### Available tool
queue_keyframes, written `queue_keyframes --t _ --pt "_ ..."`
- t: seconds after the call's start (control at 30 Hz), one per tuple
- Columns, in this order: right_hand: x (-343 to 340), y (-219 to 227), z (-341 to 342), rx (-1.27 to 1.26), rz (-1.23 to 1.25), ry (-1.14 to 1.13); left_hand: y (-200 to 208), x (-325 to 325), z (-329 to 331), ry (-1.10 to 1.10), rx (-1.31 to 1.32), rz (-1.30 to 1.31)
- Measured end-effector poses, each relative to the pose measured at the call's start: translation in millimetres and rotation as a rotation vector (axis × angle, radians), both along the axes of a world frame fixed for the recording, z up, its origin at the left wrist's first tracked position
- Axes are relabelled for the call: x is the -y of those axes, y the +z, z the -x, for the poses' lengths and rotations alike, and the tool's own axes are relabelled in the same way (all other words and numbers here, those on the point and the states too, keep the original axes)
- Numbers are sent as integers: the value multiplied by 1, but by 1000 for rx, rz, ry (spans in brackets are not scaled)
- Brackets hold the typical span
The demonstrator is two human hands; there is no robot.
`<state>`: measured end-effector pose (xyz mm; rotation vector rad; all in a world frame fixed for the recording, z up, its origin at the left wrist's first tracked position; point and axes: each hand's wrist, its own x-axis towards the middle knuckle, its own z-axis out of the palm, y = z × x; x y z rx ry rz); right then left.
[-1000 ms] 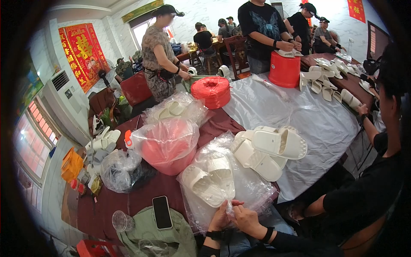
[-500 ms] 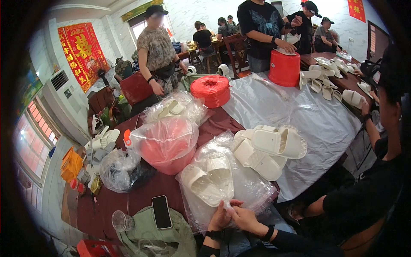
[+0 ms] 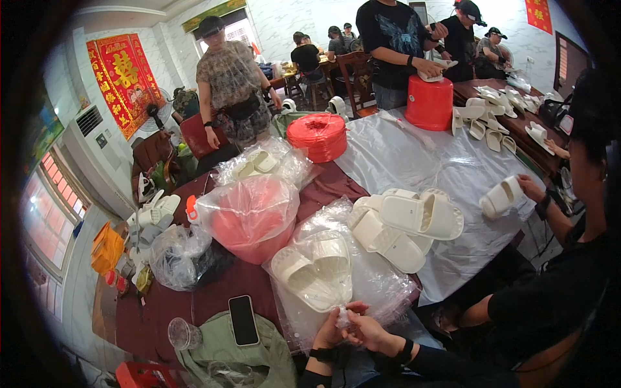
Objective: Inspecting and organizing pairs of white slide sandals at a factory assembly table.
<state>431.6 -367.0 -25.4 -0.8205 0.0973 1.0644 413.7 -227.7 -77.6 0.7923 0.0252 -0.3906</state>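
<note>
A pair of cream slippers (image 3: 310,275) lies side by side inside a clear plastic bag (image 3: 343,315), on a flat pile of clear bags (image 3: 385,301). My left hand (image 3: 330,332) and my right hand (image 3: 370,334) meet at the near end of that bag. Both have their fingers closed around its bunched plastic, just below the slippers' heels. Right of the bagged pair, several loose cream slippers (image 3: 404,223) are heaped, touching the bag pile.
A red tub under plastic (image 3: 249,216) stands beyond the slippers, with a roll of red plastic (image 3: 317,137) farther back. A phone (image 3: 244,321) rests on green cloth (image 3: 213,339) beside a clear cup (image 3: 185,334). A co-worker's hand at right holds a slipper (image 3: 501,198).
My fingers have shifted on the bag's end, bunching the plastic tighter. At right, the co-worker has brought a slipper nearer over the table. The person at back left stands more upright.
</note>
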Motion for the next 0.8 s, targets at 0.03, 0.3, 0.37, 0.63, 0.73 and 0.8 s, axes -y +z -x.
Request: queue_keyframes --t 0.03,0.3,0.37,0.63,0.73,0.8 --pt "0 -2 0 0 0 -2 1 0 0 3 -17 24" --pt "2 -11 -3 -294 -171 30 -10 0 -1 72 -15 79" --pt "2 -19 -3 -268 -194 73 -30 -5 0 89 39 122" --pt "9 -1 0 -28 -112 195 -1 -6 2 -189 -45 464" --pt "11 -2 6 165 158 374 -3 -1 1 88 -79 233" --pt "10 -25 17 1324 249 -11 1 5 -3 90 -83 255"
